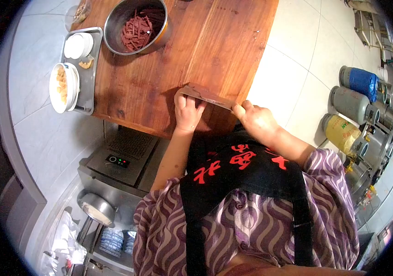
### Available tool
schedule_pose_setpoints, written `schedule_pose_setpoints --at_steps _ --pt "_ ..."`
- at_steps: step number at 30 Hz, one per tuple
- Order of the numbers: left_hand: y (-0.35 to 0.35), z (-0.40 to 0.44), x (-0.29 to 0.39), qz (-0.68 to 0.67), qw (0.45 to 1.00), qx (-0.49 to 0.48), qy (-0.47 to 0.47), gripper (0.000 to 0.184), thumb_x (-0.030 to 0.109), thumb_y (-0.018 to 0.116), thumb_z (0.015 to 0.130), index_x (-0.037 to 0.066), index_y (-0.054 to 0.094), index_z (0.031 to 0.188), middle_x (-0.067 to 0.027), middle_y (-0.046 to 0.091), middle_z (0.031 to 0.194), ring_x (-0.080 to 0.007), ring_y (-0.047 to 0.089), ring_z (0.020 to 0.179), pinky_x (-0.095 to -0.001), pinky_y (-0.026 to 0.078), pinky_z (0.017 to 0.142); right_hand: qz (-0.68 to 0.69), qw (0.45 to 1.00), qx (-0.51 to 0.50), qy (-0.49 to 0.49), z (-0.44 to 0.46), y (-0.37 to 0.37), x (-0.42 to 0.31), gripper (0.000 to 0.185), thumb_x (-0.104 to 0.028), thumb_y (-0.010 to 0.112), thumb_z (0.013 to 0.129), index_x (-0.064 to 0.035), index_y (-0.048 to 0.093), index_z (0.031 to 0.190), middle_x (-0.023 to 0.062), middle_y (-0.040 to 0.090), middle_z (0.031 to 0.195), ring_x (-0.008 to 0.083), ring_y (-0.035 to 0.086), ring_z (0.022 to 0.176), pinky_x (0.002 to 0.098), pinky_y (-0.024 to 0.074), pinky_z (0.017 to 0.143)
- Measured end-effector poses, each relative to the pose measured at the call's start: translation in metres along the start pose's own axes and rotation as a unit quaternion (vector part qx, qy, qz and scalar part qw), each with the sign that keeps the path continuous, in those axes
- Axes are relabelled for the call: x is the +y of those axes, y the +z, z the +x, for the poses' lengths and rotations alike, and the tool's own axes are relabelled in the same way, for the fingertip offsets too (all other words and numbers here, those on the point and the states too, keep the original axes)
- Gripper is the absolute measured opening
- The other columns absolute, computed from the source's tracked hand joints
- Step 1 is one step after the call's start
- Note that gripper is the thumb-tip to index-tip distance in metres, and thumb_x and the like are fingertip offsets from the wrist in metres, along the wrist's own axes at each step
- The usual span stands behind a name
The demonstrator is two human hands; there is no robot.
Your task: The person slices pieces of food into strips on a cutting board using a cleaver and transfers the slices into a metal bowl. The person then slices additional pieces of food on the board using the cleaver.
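My right hand (257,120) is closed around the handle end of a cleaver (212,98), held tilted over the front edge of the wooden table. Dark red residue or pieces lie along the blade's upper side. At the blade's left end is my left hand (187,114), fingers curled against it and thumb apart along the near side; the fingertips are partly hidden. Just behind the blade shows a little dark red material (196,86), its shape mostly covered. A steel bowl (109,37) farther back holds dark red strips (136,33).
The wooden table (224,41) ends in front of my body. On its left, a metal tray (85,87) carries stacked white dishes (79,45) and a bowl of yellowish pieces (61,87). A steel appliance (127,156) stands below left. Gas cylinders (343,131) stand on the right.
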State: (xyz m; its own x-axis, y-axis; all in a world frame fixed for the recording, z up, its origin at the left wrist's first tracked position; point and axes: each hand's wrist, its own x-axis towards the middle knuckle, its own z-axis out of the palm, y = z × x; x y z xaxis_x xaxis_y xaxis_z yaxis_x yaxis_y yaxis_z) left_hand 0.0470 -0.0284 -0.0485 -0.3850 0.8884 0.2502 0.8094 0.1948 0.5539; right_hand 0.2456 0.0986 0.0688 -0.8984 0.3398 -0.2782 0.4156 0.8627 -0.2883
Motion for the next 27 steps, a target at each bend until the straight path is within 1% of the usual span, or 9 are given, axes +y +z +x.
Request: schedule_pose_setpoints --at_steps 5,8,11,14,17,19,23,26,27 --pt "0.0 0.0 -0.001 -0.01 1.0 -0.003 -0.002 0.062 0.014 0.08 0.065 0.003 0.054 0.12 -0.02 0.046 0.122 -0.0418 0.043 0.113 -0.0493 0.038 0.096 0.004 0.999 -0.036 0.009 0.003 -0.002 0.0 0.024 -0.009 0.053 0.08 -0.0044 0.05 0.104 0.0139 0.058 0.081 0.0243 0.066 0.061 0.0353 0.0526 0.047" --pt "0.0 0.0 0.0 -0.009 1.0 0.0 -0.005 0.062 0.012 0.079 0.064 0.002 0.054 0.119 -0.0206 0.046 0.122 -0.0423 0.043 0.114 -0.0497 0.038 0.097 0.007 1.0 -0.017 0.004 0.006 -0.006 -0.001 0.021 -0.009 0.053 0.08 -0.0051 0.049 0.1 0.0144 0.058 0.08 0.0242 0.066 0.06 0.0356 0.0525 0.047" --pt "0.0 -0.002 -0.001 -0.006 1.0 -0.009 -0.006 0.062 0.011 0.078 0.063 0.002 0.053 0.119 -0.021 0.045 0.122 -0.0425 0.042 0.114 -0.0499 0.038 0.097 0.007 1.0 -0.026 0.01 0.005 -0.005 -0.001 0.02 -0.008 0.053 0.08 -0.0049 0.048 0.099 0.0151 0.058 0.082 0.0252 0.066 0.06 0.0364 0.0526 0.046" --pt "-0.001 0.0 0.001 -0.009 1.0 -0.008 -0.012 0.062 0.01 0.078 0.063 0.001 0.053 0.118 -0.021 0.045 0.122 -0.0424 0.043 0.114 -0.0501 0.037 0.097 -0.009 0.996 -0.08 0.024 0.009 -0.006 -0.004 0.02 -0.007 0.053 0.08 -0.0041 0.047 0.099 0.016 0.058 0.084 0.0275 0.066 0.061 0.0379 0.0528 0.047" --pt "-0.002 0.003 0.003 -0.006 1.0 0.002 -0.007 0.059 0.012 0.08 0.063 0.002 0.055 0.116 -0.0195 0.046 0.121 -0.0414 0.044 0.114 -0.0494 0.039 0.096 0.045 0.998 -0.053 0.014 0.019 -0.007 -0.001 0.02 -0.007 0.052 0.08 -0.0033 0.046 0.099 0.0163 0.059 0.085 0.0298 0.067 0.062 0.0395 0.0528 0.046" --pt "-0.004 0.005 0.004 -0.004 1.0 0.0 0.001 0.055 0.015 0.082 0.065 0.004 0.057 0.113 -0.0172 0.047 0.12 -0.0398 0.045 0.114 -0.0479 0.041 0.095 0.039 0.998 -0.045 0.013 0.027 -0.001 -0.002 0.019 -0.007 0.052 0.081 -0.0033 0.046 0.099 0.0167 0.059 0.086 0.0307 0.066 0.062 0.0399 0.0529 0.047" --pt "0.002 0.0 0.0 -0.016 1.0 0.018 -0.01 0.053 0.017 0.082 0.067 0.003 0.057 0.112 -0.0165 0.047 0.119 -0.0377 0.046 0.112 -0.0471 0.041 0.095 0.06 0.997 -0.045 0.003 0.045 0.031 0.01 0.02 -0.007 0.052 0.081 -0.0038 0.046 0.1 0.0181 0.06 0.087 0.0322 0.066 0.063 0.0411 0.0531 0.048" --pt "0.0 0.0 0.002 -0.027 0.999 0.021 -0.003 0.053 0.016 0.082 0.068 0.002 0.057 0.112 -0.0162 0.047 0.118 -0.0364 0.045 0.113 -0.0459 0.04 0.095 0.069 0.997 -0.025 -0.007 0.047 0.034 0.026 0.02 -0.008 0.051 0.082 -0.0046 0.047 0.101 0.0182 0.061 0.084 0.0327 0.066 0.064 0.0416 0.0532 0.049" --pt "0.0 0.001 0.002 -0.026 0.999 0.02 -0.001 0.052 0.017 0.082 0.069 0.002 0.057 0.112 -0.016 0.046 0.118 -0.0362 0.045 0.113 -0.0453 0.04 0.095 0.086 0.996 -0.02 0.017 0.051 0.035 0.031 0.019 -0.008 0.051 0.082 -0.005 0.047 0.101 0.0179 0.06 0.08 0.0328 0.066 0.064 0.0416 0.053 0.05"
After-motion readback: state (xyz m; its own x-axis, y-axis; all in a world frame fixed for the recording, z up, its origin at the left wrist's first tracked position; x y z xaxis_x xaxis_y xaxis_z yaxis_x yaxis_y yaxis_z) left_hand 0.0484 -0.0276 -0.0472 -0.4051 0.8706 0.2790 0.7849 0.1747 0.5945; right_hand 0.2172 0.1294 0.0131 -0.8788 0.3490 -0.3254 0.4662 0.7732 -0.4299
